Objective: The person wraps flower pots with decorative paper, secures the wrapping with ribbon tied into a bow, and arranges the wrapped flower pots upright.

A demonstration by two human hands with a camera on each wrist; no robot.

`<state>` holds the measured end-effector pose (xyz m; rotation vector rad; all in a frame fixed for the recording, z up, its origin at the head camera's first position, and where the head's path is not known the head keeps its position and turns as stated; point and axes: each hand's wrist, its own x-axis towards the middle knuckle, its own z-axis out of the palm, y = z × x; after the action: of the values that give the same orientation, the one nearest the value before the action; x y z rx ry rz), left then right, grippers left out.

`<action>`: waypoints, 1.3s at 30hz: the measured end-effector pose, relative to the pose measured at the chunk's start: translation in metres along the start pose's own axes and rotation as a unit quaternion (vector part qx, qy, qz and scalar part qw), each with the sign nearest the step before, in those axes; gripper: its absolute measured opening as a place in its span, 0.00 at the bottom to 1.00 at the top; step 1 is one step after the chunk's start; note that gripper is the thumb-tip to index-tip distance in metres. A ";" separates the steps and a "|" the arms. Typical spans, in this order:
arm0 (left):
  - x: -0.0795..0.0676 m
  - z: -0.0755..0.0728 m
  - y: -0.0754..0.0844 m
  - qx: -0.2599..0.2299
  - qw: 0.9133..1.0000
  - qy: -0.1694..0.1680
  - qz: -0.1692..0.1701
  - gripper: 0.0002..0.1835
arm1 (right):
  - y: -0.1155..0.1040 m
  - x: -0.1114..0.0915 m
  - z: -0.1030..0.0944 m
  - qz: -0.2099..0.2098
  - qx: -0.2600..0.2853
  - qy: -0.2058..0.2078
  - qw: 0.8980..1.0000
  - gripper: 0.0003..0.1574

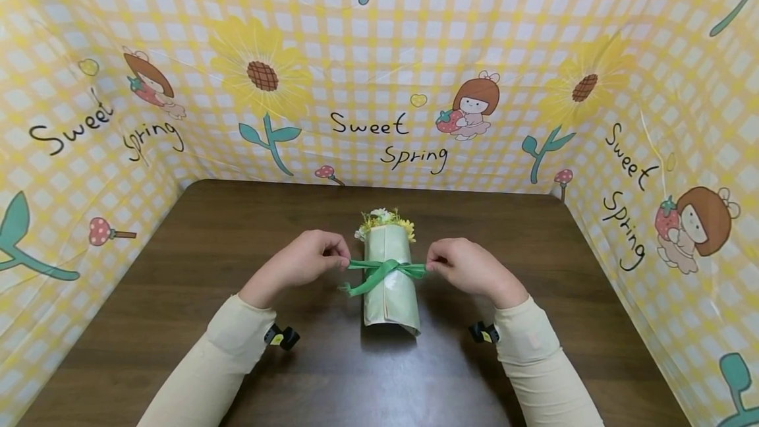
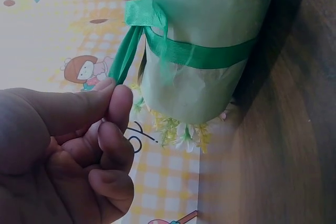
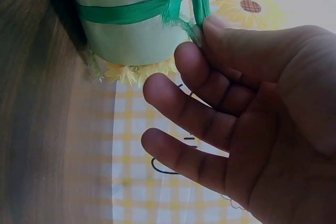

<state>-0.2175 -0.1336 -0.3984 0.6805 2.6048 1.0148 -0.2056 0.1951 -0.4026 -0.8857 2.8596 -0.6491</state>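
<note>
A bouquet wrapped in pale green paper (image 1: 391, 308) lies on the table, its white and yellow flowers (image 1: 385, 217) showing at the far end. Round its middle runs a green ribbon (image 1: 388, 270), knotted on top with loops and a frayed loose end on the left. My left hand (image 1: 311, 257) pinches the ribbon's left loop between thumb and forefinger, plain in the left wrist view (image 2: 119, 59). On the other side my right hand (image 1: 468, 267) pinches the right loop by thumb and forefinger; its other fingers (image 3: 178, 106) are spread loosely. The ribbon stretches between both hands.
The dark brown wooden table (image 1: 178, 321) extends around the bouquet. A yellow checked cloth (image 1: 367, 71) with printed sunflowers and lettering stands as a wall at the back and both sides. Black wrist cameras (image 1: 283, 337) sit by both sleeves.
</note>
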 end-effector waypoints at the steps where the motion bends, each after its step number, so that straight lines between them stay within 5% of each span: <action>1: 0.000 0.000 0.000 0.004 1.000 0.000 0.001 0.05 | 0.000 0.000 0.000 -0.002 -0.004 -0.001 1.000 0.05; 14: 0.001 0.001 -0.004 -0.007 1.000 -0.014 -0.003 0.04 | -0.001 -0.003 -0.001 -0.005 -0.014 0.000 1.000 0.05; 24: 0.001 0.000 -0.004 -0.054 0.998 -0.010 0.009 0.02 | -0.003 -0.001 -0.003 0.007 0.085 0.017 0.996 0.03; 32: 0.004 0.003 -0.007 -0.149 0.988 -0.005 0.044 0.10 | -0.002 0.002 0.000 0.026 0.147 0.046 0.988 0.04; 35: 0.007 0.007 -0.006 -0.137 0.990 0.022 0.028 0.11 | 0.001 0.004 0.002 0.044 0.177 0.063 0.981 0.07; 39: 0.010 0.017 -0.006 -0.104 0.993 0.045 -0.045 0.10 | 0.004 0.010 0.011 0.087 0.265 0.078 0.957 0.16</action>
<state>-0.2216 -0.1230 -0.4156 0.4738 2.5296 1.2940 -0.2138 0.1889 -0.4135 -0.5105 2.6182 -1.4192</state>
